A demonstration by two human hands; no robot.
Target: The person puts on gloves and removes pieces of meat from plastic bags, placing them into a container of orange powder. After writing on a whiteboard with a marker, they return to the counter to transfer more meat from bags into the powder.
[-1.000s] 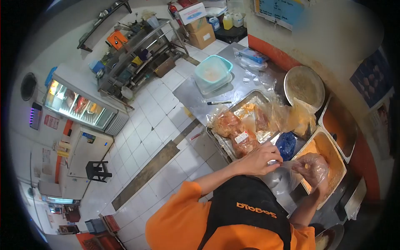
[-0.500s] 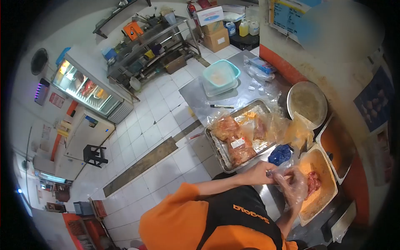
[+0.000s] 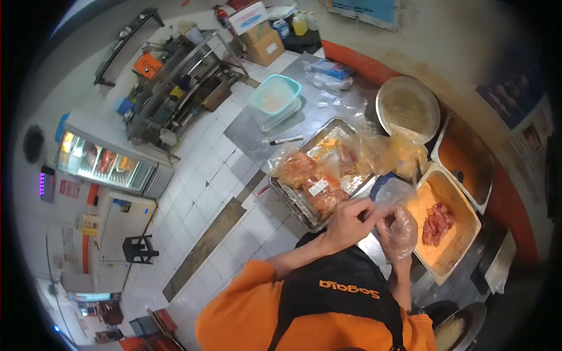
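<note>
My left hand (image 3: 350, 223) is bare, its thumb and fingers pinched on a piece of thin clear plastic (image 3: 398, 192). Close beside it, my right hand (image 3: 398, 235) wears a transparent plastic glove, with curled fingers at the same plastic. Behind that film shows a dark blue bundle (image 3: 379, 185), partly covered. To the right, a metal pan (image 3: 438, 277) holds orange seasoned powder with a heap of raw red meat (image 3: 438, 224) on it. A metal tray (image 3: 280, 196) with bagged, marinated meat (image 3: 296, 169) lies beyond my left hand.
Farther along the steel table stand a turquoise plastic tub (image 3: 275, 93) and a black marker (image 3: 286, 140). A round metal lid (image 3: 408, 109) and a second deep pan (image 3: 468, 158) sit by the wall. Below right is a frying pan (image 3: 462, 327). A black stool (image 3: 139, 250) stands on the floor.
The view has turned and shifted. My hands have moved away from the powder pan's edge, showing more of the meat, and the clear plastic now spreads out above my fingers.
</note>
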